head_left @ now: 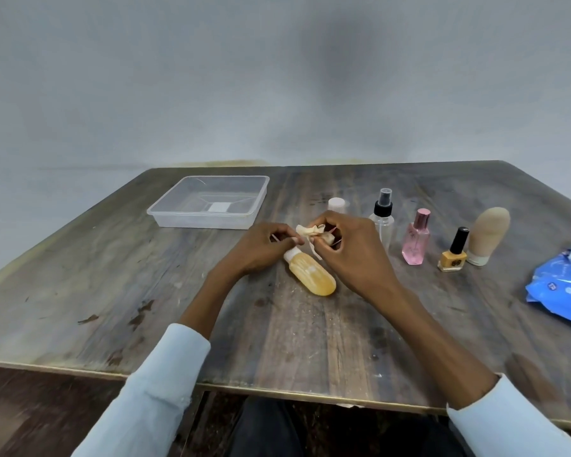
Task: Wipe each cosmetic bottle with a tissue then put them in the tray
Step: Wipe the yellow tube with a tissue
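Wood, dark and scuffed, makes up the bench (112,275), which fills the lower half of the view below a grey wall. At about eleven o'clock from the hands sits the clear plastic tray (165,219), with nothing in it but a pale label on its floor. At three o'clock, by the right edge, lies a blue wipes packet (561,288).

Both arms come in from six o'clock in pale blue sleeves. The right hand (360,252) and the left hand (261,249) meet at the centre of the bench, holding a crumpled cream tissue (310,230) between them. The left fingers (292,239) are curled and pinch one end of the tissue; the right fingers (323,225) are curled round its other end, and I cannot tell what else they may enclose.

Just below the tissue, at five o'clock from the left fingertips, an amber bottle (314,275) lies on its side on the bench, its white neck pointing up toward the fingers, close beneath them.

From one to three o'clock stands a row: a white cap (336,204) showing behind the right hand, a clear spray bottle (382,216), a pink perfume bottle (416,239), a beige tube (487,235) upside down on its cap, and a yellow nail polish (453,252).
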